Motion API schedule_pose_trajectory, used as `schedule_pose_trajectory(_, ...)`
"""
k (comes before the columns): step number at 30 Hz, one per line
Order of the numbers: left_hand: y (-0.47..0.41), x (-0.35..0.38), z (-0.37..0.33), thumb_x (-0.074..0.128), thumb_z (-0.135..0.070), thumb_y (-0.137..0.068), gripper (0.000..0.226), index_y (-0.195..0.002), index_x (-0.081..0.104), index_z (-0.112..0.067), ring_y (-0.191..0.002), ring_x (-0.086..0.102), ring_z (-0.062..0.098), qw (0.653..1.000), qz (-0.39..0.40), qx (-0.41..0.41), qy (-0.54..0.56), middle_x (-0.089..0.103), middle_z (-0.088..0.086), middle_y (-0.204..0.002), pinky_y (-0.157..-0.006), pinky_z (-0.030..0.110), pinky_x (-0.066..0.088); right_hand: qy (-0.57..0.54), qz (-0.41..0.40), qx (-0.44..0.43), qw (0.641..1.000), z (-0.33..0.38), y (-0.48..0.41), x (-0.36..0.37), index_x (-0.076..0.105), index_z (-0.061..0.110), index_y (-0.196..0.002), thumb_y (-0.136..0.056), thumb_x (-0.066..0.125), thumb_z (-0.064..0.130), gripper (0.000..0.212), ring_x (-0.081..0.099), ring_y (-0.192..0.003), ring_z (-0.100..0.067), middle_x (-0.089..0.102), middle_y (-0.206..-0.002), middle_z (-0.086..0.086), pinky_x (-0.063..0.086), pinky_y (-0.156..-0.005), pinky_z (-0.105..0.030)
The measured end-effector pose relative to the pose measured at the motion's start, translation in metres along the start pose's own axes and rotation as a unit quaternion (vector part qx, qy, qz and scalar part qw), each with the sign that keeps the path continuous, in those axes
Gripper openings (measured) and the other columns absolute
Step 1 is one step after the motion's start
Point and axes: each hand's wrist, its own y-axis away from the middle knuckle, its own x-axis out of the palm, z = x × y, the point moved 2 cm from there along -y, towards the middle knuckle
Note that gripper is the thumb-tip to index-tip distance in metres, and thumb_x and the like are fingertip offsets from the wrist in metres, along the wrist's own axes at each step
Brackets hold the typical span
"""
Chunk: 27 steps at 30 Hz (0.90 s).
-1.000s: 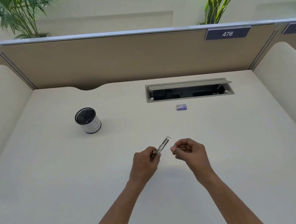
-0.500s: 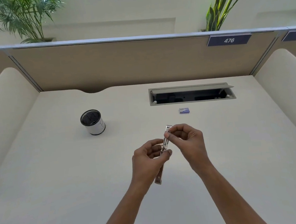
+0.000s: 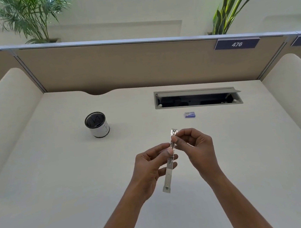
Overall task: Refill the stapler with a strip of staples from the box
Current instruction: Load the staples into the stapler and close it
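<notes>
A slim metal stapler (image 3: pixel 168 174), swung open into one long strip, is held above the desk near its middle by my left hand (image 3: pixel 152 167), thumb and fingers pinching it. My right hand (image 3: pixel 195 146) has its fingers curled, with thumb and forefinger pinched against the upper half of the stapler near the magazine. Whether a staple strip sits between those fingertips I cannot tell. The small purple staple box (image 3: pixel 190 114) lies on the desk beyond my hands, below the cable slot.
A black mesh pen cup (image 3: pixel 97 125) with a white label stands at the left. An open cable slot (image 3: pixel 197 98) is set into the desk (image 3: pixel 60 177) at the back. Padded side panels and a tan partition enclose the desk.
The stapler went from a short tilted bar in my left hand to a long opened strip held nearly upright. My right hand moved in from the right and now pinches its upper part.
</notes>
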Motion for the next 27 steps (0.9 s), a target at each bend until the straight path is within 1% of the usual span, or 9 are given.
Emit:
schedule_pose_trajectory(2, 0.0, 0.0, 0.0, 0.087, -0.015, -0.081, 0.032, -0.111, 0.08, -0.004, -0.099, 0.076, 0.034, 1.0, 0.001, 0.004, -0.006, 0.078, 0.02, -0.105, -0.081, 0.042, 0.063, 0.083, -0.001, -0.05, 0.995, 0.001, 0.003, 0.0, 0.075, 0.017, -0.088, -0.084, 0.083, 0.011, 0.01, 0.077, -0.088, -0.017, 0.079, -0.087, 0.002, 0.062, -0.074, -0.028)
schedule_pose_trajectory(4, 0.0, 0.001, 0.0, 0.085, -0.012, -0.084, 0.029, -0.112, 0.08, -0.004, -0.099, 0.075, 0.034, 1.0, 0.001, 0.012, -0.015, 0.077, 0.022, -0.109, -0.082, 0.042, 0.063, 0.146, -0.003, -0.104, 0.984, 0.002, 0.007, 0.001, 0.076, 0.02, -0.09, -0.084, 0.082, 0.011, 0.013, 0.076, -0.089, -0.014, 0.078, -0.088, 0.007, 0.06, -0.072, -0.022)
schedule_pose_trajectory(6, 0.0, 0.001, 0.0, 0.082, -0.012, -0.086, 0.026, -0.111, 0.081, -0.004, -0.1, 0.075, 0.033, 1.0, -0.002, 0.018, -0.025, 0.077, 0.022, -0.11, -0.082, 0.041, 0.063, 0.191, -0.009, -0.157, 0.969, 0.004, 0.009, 0.0, 0.077, 0.019, -0.093, -0.084, 0.083, 0.008, 0.015, 0.075, -0.087, -0.013, 0.077, -0.091, 0.007, 0.061, -0.073, -0.021)
schedule_pose_trajectory(8, 0.001, 0.003, -0.001, 0.083, -0.014, -0.086, 0.026, -0.111, 0.081, -0.006, -0.1, 0.075, 0.032, 0.999, -0.002, 0.019, -0.028, 0.078, 0.019, -0.107, -0.082, 0.04, 0.062, 0.228, -0.009, -0.199, 0.953, 0.005, 0.009, -0.002, 0.077, 0.015, -0.093, -0.083, 0.083, 0.006, 0.014, 0.075, -0.085, -0.013, 0.077, -0.091, 0.005, 0.062, -0.073, -0.026)
schedule_pose_trajectory(11, 0.0, 0.005, -0.001, 0.083, -0.018, -0.087, 0.024, -0.109, 0.082, -0.008, -0.099, 0.074, 0.03, 0.999, 0.002, 0.017, -0.032, 0.079, 0.015, -0.105, -0.082, 0.039, 0.062, 0.266, 0.004, -0.229, 0.936, 0.005, 0.008, -0.005, 0.077, 0.012, -0.093, -0.084, 0.082, 0.004, 0.013, 0.074, -0.082, -0.011, 0.077, -0.09, 0.005, 0.061, -0.071, -0.034)
schedule_pose_trajectory(14, -0.001, 0.007, -0.002, 0.085, -0.023, -0.083, 0.029, -0.109, 0.082, -0.009, -0.099, 0.074, 0.029, 0.999, 0.005, 0.017, -0.03, 0.079, 0.015, -0.105, -0.082, 0.037, 0.062, 0.303, 0.018, -0.259, 0.917, 0.007, 0.008, -0.007, 0.077, 0.014, -0.094, -0.084, 0.082, 0.005, 0.014, 0.072, -0.081, -0.008, 0.077, -0.09, 0.005, 0.059, -0.07, -0.032)
schedule_pose_trajectory(18, -0.002, 0.008, -0.002, 0.089, -0.026, -0.076, 0.037, -0.107, 0.083, -0.008, -0.096, 0.073, 0.029, 1.0, 0.007, 0.016, -0.026, 0.079, 0.016, -0.103, -0.081, 0.037, 0.062, 0.34, 0.022, -0.321, 0.884, 0.011, 0.009, -0.007, 0.078, 0.009, -0.092, -0.087, 0.077, 0.003, 0.008, 0.072, -0.081, -0.017, 0.077, -0.091, 0.0, 0.057, -0.069, -0.03)
schedule_pose_trajectory(22, -0.002, 0.01, -0.002, 0.088, -0.022, -0.077, 0.034, -0.108, 0.083, -0.008, -0.096, 0.073, 0.03, 1.0, 0.005, 0.015, -0.026, 0.076, 0.026, -0.11, -0.08, 0.038, 0.063, 0.375, 0.013, -0.367, 0.851, 0.01, 0.011, -0.007, 0.077, 0.001, -0.093, -0.087, 0.075, -0.005, 0.009, 0.071, -0.081, -0.023, 0.076, -0.093, -0.007, 0.057, -0.07, -0.029)
schedule_pose_trajectory(27, -0.002, 0.012, -0.004, 0.088, -0.024, -0.076, 0.037, -0.108, 0.082, -0.007, -0.097, 0.073, 0.029, 0.999, 0.013, 0.022, -0.027, 0.073, 0.029, -0.114, -0.081, 0.038, 0.063, 0.355, -0.001, -0.347, 0.868, 0.01, 0.01, -0.008, 0.077, 0.004, -0.093, -0.086, 0.076, -0.006, 0.011, 0.07, -0.083, -0.018, 0.075, -0.093, -0.004, 0.056, -0.074, -0.024)
